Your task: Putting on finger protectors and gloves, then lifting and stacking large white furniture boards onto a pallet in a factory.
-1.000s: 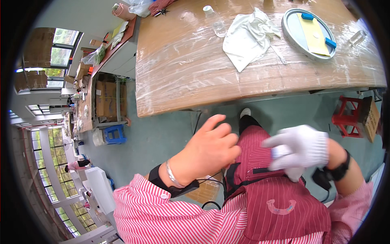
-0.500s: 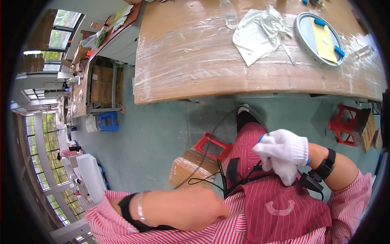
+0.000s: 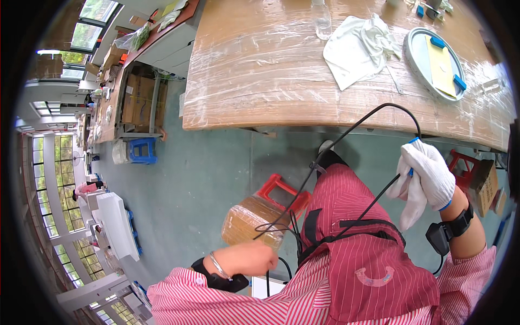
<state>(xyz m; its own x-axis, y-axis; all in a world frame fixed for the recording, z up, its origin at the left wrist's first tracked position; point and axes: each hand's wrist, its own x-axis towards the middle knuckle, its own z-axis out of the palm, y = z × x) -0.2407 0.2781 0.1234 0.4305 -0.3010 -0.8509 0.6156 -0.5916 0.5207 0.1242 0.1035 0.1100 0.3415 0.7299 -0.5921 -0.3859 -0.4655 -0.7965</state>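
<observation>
My right hand [image 3: 433,176], in a white knitted glove, is closed at the right above the floor. A second white glove [image 3: 413,208] hangs limp from it. A black cable [image 3: 355,125] runs into this grip, arching up past the table edge and down toward my left side. Another stretch of it crosses my maroon apron [image 3: 379,271]. My bare left hand [image 3: 252,259] is curled into a fist low in the middle. Cable shows close beside that fist; whether anything is inside it is hidden.
Ahead stands a film-wrapped table [image 3: 260,81] bearing a white cloth [image 3: 360,51], a clear bottle [image 3: 322,21] and a round grey lid [image 3: 420,67]. A red stool [image 3: 276,189] and a taped carton [image 3: 246,222] are by my legs. Farther left is a blue stool [image 3: 142,150].
My right hand has moved right and away from my lap, drawing the black cable into a higher arc. My left hand has shifted left and slightly up.
</observation>
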